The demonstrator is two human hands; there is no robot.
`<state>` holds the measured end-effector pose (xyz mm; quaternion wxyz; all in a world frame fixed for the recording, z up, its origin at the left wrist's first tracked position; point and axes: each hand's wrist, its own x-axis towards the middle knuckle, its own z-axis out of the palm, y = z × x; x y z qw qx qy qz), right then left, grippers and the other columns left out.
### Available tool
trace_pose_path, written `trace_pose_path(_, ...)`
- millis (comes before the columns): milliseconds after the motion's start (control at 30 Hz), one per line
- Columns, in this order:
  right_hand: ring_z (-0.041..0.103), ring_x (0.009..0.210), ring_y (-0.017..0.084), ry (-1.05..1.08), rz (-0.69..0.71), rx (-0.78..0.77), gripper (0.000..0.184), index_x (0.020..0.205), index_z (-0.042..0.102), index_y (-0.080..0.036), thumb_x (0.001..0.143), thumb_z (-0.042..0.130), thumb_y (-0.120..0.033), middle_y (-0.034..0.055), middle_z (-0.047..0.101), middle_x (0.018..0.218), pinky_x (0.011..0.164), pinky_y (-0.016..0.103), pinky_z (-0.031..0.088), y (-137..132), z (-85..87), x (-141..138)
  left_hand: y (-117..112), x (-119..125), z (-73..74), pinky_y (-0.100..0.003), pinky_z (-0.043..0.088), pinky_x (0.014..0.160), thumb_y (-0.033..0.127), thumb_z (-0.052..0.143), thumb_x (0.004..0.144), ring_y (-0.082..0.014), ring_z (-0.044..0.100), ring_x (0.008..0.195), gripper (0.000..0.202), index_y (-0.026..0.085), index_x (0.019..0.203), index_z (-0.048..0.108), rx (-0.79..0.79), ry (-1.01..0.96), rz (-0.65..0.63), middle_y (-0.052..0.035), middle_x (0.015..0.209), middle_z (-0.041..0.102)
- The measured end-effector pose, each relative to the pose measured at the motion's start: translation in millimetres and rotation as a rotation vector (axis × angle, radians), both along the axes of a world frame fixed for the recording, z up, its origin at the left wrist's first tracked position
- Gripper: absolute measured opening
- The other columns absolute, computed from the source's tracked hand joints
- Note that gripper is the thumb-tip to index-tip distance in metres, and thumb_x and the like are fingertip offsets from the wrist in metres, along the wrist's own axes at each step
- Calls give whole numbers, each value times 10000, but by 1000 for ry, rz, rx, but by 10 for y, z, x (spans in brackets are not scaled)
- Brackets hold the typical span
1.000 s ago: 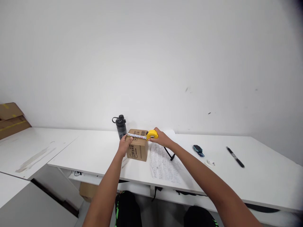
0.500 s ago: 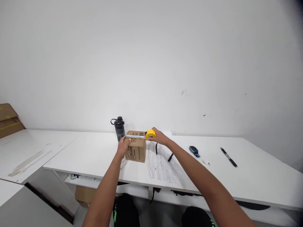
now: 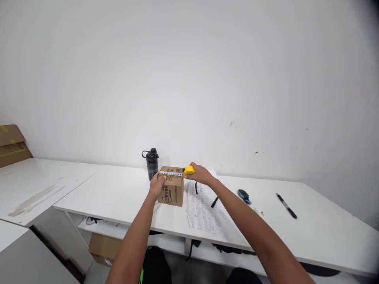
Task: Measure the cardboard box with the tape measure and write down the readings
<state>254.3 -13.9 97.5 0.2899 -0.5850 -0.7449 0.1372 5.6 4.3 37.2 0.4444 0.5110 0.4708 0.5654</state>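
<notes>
A small brown cardboard box (image 3: 172,192) with printed text stands on the white table (image 3: 118,197). A measuring tape's white blade (image 3: 171,174) lies stretched across the box's top front edge. My left hand (image 3: 157,184) pinches the blade's end at the box's left corner. Closed around the yellow tape case (image 3: 188,170), my right hand (image 3: 199,174) sits at the box's right corner.
A dark water bottle (image 3: 152,163) stands just behind the box. A printed paper sheet (image 3: 204,209) lies right of the box, partly under a black strap (image 3: 215,202). Farther right are a blue-black device (image 3: 244,195) and a black pen (image 3: 286,205). Cardboard boxes (image 3: 12,145) sit at far left.
Both hands keep the tape stretched over the box. The view has shifted slightly; the hands and box have hardly moved relative to each other.
</notes>
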Motion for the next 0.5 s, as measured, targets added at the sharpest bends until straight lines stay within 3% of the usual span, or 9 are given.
trace_pose_path(233,601,823,253,-114,-30,120,459,886,508,-232,674,684,-599,43,657,843,694,309,357,197,-12,-626,29,-12,-51,-324,481,862,384,737,710,-234,613,1029,683,186,1316,491,1,4,25,-129,1233,605)
trace_pose_path(400,617,806,249,42,38,121,462,1033,457,-245,733,646,-541,38,666,867,698,315,377,364,-150,-1132,-8,-43,-16,-309,493,798,455,707,726,-229,632,957,625,202,1269,528,21,19,-31,-104,1146,645)
trace_pose_path(500,624,854,259,179,-17,78,524,1113,433,-241,723,651,-515,44,665,892,728,327,403,423,-196,-1262,-43,-18,7,-308,491,798,440,680,750,-225,634,956,600,208,1276,507,16,30,-40,-97,1140,645)
